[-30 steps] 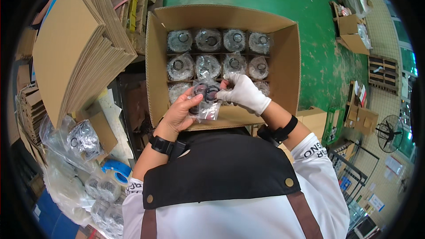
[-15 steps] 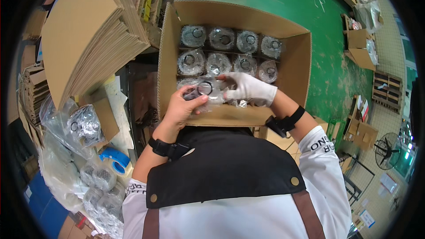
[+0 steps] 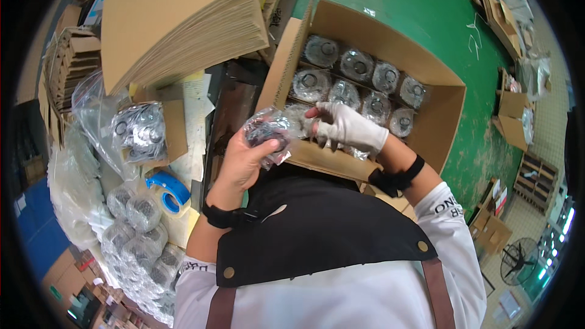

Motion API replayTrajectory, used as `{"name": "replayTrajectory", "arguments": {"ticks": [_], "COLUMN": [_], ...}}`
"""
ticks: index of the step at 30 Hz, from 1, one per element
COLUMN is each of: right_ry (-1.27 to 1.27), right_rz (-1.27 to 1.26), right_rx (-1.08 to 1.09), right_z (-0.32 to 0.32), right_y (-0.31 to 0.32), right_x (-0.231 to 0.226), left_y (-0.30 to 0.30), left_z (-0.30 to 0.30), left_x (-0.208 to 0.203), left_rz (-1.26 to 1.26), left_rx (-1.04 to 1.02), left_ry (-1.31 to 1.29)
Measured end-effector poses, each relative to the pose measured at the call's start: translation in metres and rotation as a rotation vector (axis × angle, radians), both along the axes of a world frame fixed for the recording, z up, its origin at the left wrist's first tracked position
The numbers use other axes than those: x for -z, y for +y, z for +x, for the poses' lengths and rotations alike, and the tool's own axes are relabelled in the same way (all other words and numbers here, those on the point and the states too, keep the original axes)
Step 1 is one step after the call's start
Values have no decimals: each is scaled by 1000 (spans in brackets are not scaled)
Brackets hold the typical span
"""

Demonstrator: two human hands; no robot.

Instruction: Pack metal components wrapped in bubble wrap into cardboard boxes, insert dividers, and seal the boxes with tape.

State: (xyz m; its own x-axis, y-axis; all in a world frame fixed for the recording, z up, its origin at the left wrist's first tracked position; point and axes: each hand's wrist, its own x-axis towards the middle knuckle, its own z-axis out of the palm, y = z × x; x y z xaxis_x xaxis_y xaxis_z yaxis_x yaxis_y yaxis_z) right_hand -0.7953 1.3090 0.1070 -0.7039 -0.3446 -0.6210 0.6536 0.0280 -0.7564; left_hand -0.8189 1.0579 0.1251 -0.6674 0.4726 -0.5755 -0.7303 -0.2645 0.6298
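My bare left hand [image 3: 239, 161] is closed around a small clear plastic bag [image 3: 268, 129] with a dark ring-shaped part inside, at the near left edge of the open cardboard box [image 3: 437, 131]. My right hand [image 3: 353, 127] wears a white glove with bare fingertips. It hovers over the near side of the box, fingers half bent and apart, with nothing visible between them. Below and around it, bubble-wrapped round pieces [image 3: 344, 94], several with a black ring on top, stand in rows between cardboard dividers. My right hand hides part of the nearest row.
A tall stack of flat cardboard sheets [image 3: 183, 18] rises at the left. Beside it are a small carton [image 3: 175, 125] of bagged ring parts, a blue tape dispenser [image 3: 167, 190] and bubble-wrapped pieces [image 3: 137, 237]. Green floor [image 3: 405, 3] lies beyond the box; a fan [image 3: 518, 261] stands far right.
The view has swung left, so the box appears farther right and tilted. My left hand has drawn the bagged ring part away from my right hand, toward the box's left edge.
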Motion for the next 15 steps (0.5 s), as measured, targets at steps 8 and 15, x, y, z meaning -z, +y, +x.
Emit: {"name": "replayTrajectory", "arguments": {"ticks": [8,15], "right_ry": [52,188], "right_rz": [-325,623], "right_rx": [100,-381], "right_z": [-28,-28], "right_y": [-38,-33], "right_x": [24,137], "left_y": [-47,-138], "left_z": [-1,1], "left_x": [8,-26], "left_rz": [-105,-150], "left_rx": [-274,-550], "left_ry": [56,189]}}
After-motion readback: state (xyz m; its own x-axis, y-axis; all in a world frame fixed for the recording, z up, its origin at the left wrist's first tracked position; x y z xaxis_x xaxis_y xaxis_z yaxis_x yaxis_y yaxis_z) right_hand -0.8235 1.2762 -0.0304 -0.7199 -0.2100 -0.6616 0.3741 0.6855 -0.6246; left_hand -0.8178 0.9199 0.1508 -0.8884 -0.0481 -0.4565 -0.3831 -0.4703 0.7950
